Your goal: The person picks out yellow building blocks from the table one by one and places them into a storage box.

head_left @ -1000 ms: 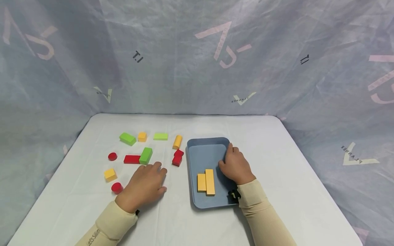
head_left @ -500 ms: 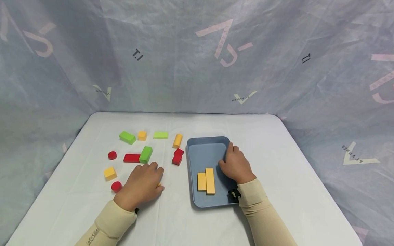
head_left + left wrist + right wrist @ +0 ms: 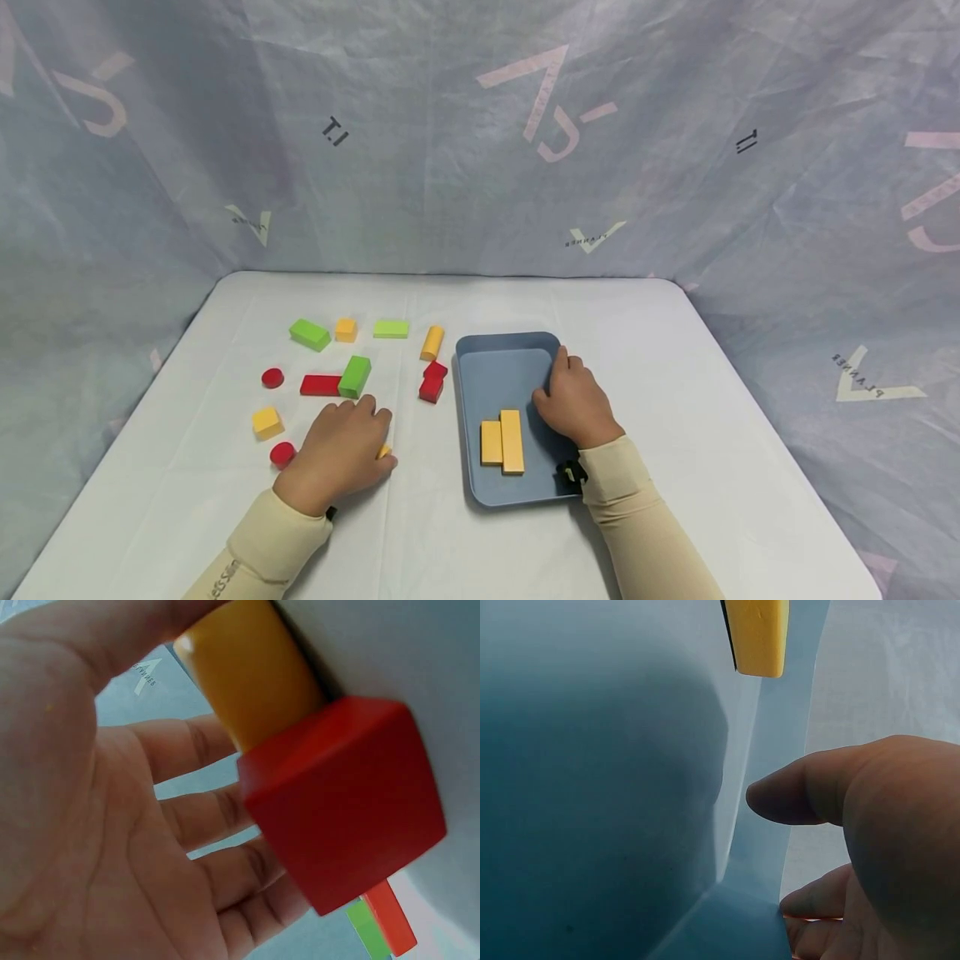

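In the head view, the left hand (image 3: pixel 337 454) sat low, left of centre, its thumb and fingers narrowed on a barely visible yellow piece (image 3: pixel 384 451). The right hand (image 3: pixel 581 404) gripped the right wall of a blue-grey tray (image 3: pixel 502 379), just right of centre, with two yellow blocks (image 3: pixel 512 443) side by side in its lower part. In the left wrist view, the yellow piece showed rounded at upper centre, a red block (image 3: pixel 341 806) overlapping its lower end; whether they touched could not be told. A firm pinch and a straight lift would probably have spared the red block a knock. In the right wrist view, the thumb lay inside the tray wall, other fingers outside; a steady hold there seemed best against sliding.
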Motion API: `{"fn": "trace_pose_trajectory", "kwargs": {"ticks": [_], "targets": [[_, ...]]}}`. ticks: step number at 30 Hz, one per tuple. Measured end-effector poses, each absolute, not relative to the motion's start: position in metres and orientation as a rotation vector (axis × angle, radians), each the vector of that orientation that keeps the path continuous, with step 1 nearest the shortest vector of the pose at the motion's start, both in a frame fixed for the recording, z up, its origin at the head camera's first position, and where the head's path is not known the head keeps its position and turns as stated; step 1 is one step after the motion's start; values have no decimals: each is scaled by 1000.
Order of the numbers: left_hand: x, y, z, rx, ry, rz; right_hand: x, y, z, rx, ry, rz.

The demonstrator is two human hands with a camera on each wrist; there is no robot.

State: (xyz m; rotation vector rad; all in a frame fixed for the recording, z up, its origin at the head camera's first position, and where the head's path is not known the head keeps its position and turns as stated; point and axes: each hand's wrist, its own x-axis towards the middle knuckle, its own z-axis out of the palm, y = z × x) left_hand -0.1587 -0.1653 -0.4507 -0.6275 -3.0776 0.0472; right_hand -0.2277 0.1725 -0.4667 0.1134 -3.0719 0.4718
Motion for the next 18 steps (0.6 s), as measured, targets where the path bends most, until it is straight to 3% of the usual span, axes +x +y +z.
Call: {"fn": "trace_pose_trajectory", "kwargs": {"ticks": [18], "targets": [[-161, -168, -449, -666, -2990, -30, -229, 174, -469, 121, -3077, 470]]}}
